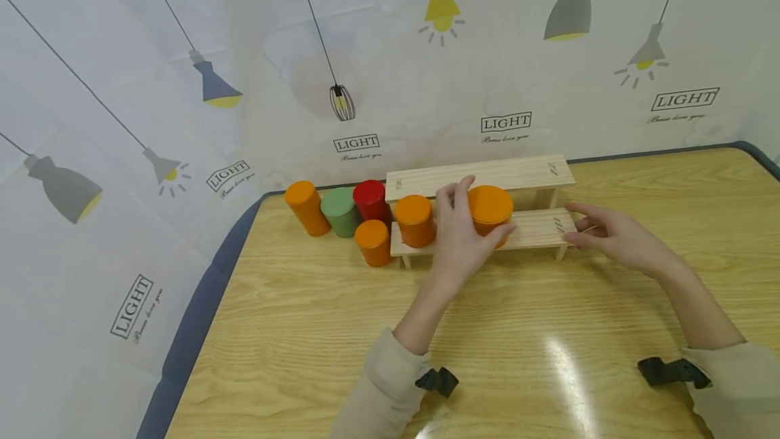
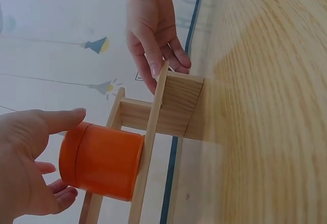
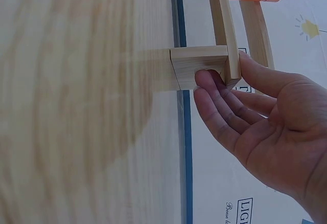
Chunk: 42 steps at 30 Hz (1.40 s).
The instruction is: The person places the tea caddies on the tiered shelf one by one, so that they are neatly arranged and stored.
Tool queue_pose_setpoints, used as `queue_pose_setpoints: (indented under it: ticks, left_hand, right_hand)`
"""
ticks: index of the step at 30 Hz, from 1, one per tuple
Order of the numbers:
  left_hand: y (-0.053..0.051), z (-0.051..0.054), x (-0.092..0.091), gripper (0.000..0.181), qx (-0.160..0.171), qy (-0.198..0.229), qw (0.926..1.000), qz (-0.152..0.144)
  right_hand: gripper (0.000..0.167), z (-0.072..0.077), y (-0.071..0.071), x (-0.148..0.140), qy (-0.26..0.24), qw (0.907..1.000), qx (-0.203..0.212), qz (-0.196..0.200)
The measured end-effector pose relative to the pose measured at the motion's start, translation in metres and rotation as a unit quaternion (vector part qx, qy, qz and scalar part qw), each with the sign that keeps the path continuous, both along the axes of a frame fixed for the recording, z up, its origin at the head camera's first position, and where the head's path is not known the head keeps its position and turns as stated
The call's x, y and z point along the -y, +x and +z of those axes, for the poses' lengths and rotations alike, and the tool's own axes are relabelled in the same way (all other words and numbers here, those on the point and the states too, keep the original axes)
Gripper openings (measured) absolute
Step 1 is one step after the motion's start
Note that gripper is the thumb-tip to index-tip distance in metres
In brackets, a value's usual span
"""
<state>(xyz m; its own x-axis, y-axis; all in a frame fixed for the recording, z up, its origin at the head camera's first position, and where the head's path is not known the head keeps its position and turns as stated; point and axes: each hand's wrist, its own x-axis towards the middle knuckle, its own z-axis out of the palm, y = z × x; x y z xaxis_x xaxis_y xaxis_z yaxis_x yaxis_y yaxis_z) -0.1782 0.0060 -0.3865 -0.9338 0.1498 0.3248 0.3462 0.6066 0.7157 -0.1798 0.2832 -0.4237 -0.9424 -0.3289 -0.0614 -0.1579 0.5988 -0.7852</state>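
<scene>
A wide orange canister (image 1: 491, 204) stands upright on the lower board of a two-step wooden shelf (image 1: 533, 227). My left hand (image 1: 457, 244) holds this canister near its lid, thumb on one side and fingers on the other. In the left wrist view, a gap separates the palm from the canister (image 2: 110, 161). My right hand (image 1: 618, 236) grips the right end of the lower board, its thumb on the upper face and fingers curled underneath, as the right wrist view shows. Left of my left hand, a smaller orange canister (image 1: 416, 221) stands on the same board.
Left of the shelf, on the wooden table (image 1: 292, 330), stand a tall orange canister (image 1: 308, 208), a green one (image 1: 341, 213), a red one (image 1: 370, 199) and a short orange one (image 1: 374, 242). The upper board (image 1: 481, 176) runs behind, close to a lamp-printed backdrop (image 1: 414, 87).
</scene>
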Motion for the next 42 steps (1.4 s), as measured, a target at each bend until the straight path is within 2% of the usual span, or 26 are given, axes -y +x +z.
queue_pose_setpoints:
  ticks: [5,8,11,15,22,26,33,38,42]
  left_hand:
    - [0.004,0.007,0.003,0.085,-0.028,-0.026,0.9992,-0.014]
    - [0.008,0.015,0.007,0.081,-0.039,-0.021,0.9987,-0.026]
    - [0.012,0.023,0.011,0.076,-0.050,-0.003,0.9977,-0.045]
    - [0.013,0.028,0.020,0.071,-0.069,0.027,0.9950,-0.066]
    - [0.012,0.032,0.036,0.066,-0.122,0.064,0.9877,-0.073]
    - [0.011,0.032,0.049,0.064,-0.153,0.082,0.9822,-0.072]
    - [0.005,0.025,0.072,0.060,-0.196,0.081,0.9757,-0.054]
    - [0.004,0.020,0.089,0.057,-0.214,0.089,0.9720,-0.042]
    - [0.003,0.017,0.101,0.056,-0.213,0.095,0.9717,-0.037]
  right_hand:
    - [0.068,0.001,0.000,0.001,0.008,1.0000,-0.001,-0.003]
    - [0.068,0.002,0.001,0.001,0.013,0.9999,-0.002,-0.003]
    - [0.068,0.003,0.001,0.001,0.014,0.9999,-0.002,-0.002]
    - [0.067,0.003,0.001,0.001,0.011,0.9999,-0.002,0.000]
    - [0.067,0.000,0.000,0.000,0.014,0.9999,-0.006,0.000]
    - [0.067,-0.001,0.000,0.000,0.012,0.9999,-0.006,0.001]
    - [0.067,0.001,0.001,0.000,0.016,0.9998,-0.006,0.000]
    - [0.067,0.001,0.000,0.000,0.018,0.9998,-0.008,-0.001]
    - [0.067,0.000,0.000,-0.001,0.018,0.9998,-0.008,-0.001]
